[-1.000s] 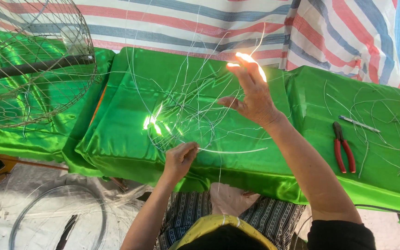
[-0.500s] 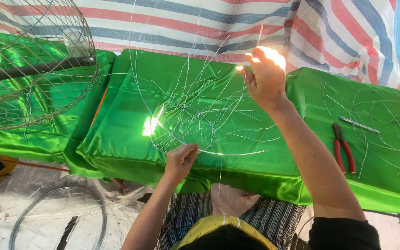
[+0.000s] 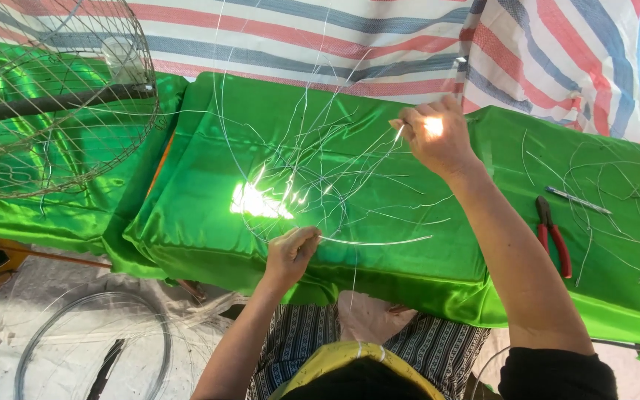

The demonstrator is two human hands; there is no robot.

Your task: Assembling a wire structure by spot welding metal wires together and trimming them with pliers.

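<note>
We pinch the wire frame (image 3: 312,185) on the green cloth (image 3: 187,215) with both hands: left hand (image 3: 290,252) closed on its near rim, right hand (image 3: 435,137) closed on a far strand. Pliers (image 3: 553,237) lie well right.

Wire frame on a draped table
A wire frame (image 3: 312,178) is laid on the cloth (image 3: 187,215); pliers (image 3: 553,235) are set to its right, a wire cage (image 3: 53,96) to its left.

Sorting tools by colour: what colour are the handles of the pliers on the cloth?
Red, seen in the head view: pliers lying on green cloth.
</note>
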